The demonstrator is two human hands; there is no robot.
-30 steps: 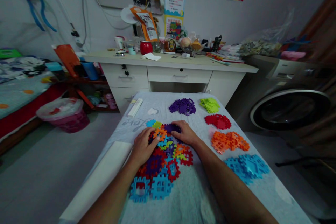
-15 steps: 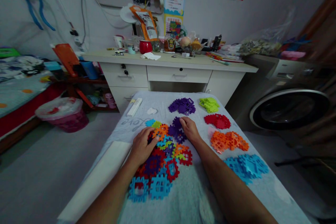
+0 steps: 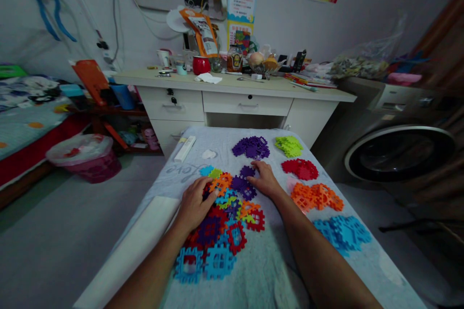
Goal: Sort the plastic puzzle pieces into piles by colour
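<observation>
My left hand (image 3: 196, 203) lies on the left side of a mixed pile of plastic interlocking building pieces, thumb and fingers apart, close to an orange piece (image 3: 221, 183). My right hand (image 3: 266, 179) is at the pile's upper right, with thumb and forefinger spread beside several purple pieces (image 3: 243, 183). Nothing is visibly gripped in it. Red, dark purple and green pieces overlap lower in the pile. Two light blue square pieces (image 3: 219, 261) lie at its near end.
Single-colour heaps sit on the cloth-covered table (image 3: 261, 270): purple (image 3: 251, 147), green (image 3: 288, 146), red (image 3: 300, 169), orange (image 3: 316, 196) and blue (image 3: 342, 234). A white strip (image 3: 185, 149) lies at the far left. Beyond stands a cluttered desk (image 3: 224, 84); a washing machine (image 3: 395, 145) is at right.
My right hand's thumb and forefinger have spread apart at the purple pieces, and one purple piece has shifted slightly. My left hand stays almost in place on the pile.
</observation>
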